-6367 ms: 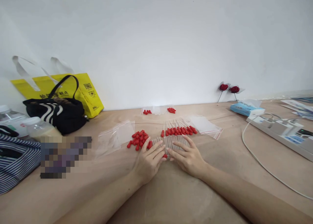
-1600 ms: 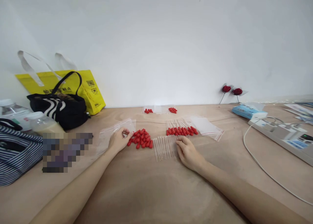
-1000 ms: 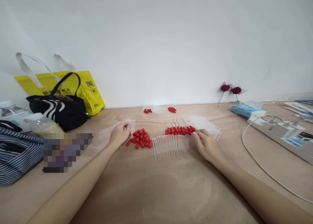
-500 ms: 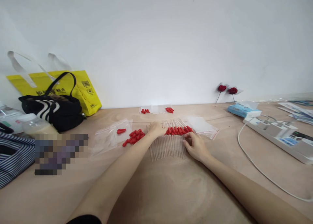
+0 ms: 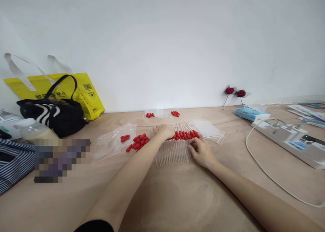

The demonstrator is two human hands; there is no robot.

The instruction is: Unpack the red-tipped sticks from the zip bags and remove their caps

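Observation:
A row of clear thin tubes (image 5: 172, 152) lies on the brown table. Behind it lies a row of tubes with red caps (image 5: 186, 134). My left hand (image 5: 164, 131) reaches across to the left end of the red-capped row, its fingers curled over them; what it grips is hidden. My right hand (image 5: 200, 152) rests at the right end of the clear tubes, fingers curled against them. A heap of loose red caps (image 5: 137, 142) lies to the left. Two red caps (image 5: 125, 137) lie on a clear zip bag (image 5: 114, 142).
A black striped handbag (image 5: 52, 115) and yellow bag (image 5: 83, 91) stand at the left wall, with bottles (image 5: 35, 130) and striped cloth (image 5: 12, 164). More zip bags (image 5: 210, 130) lie right of the tubes. A power strip (image 5: 291, 140) with white cable (image 5: 266, 174) lies right.
My left hand left the zip bag, where two red caps now lie, and crossed to the red-capped row. My right hand came back from the right bags to the clear tubes.

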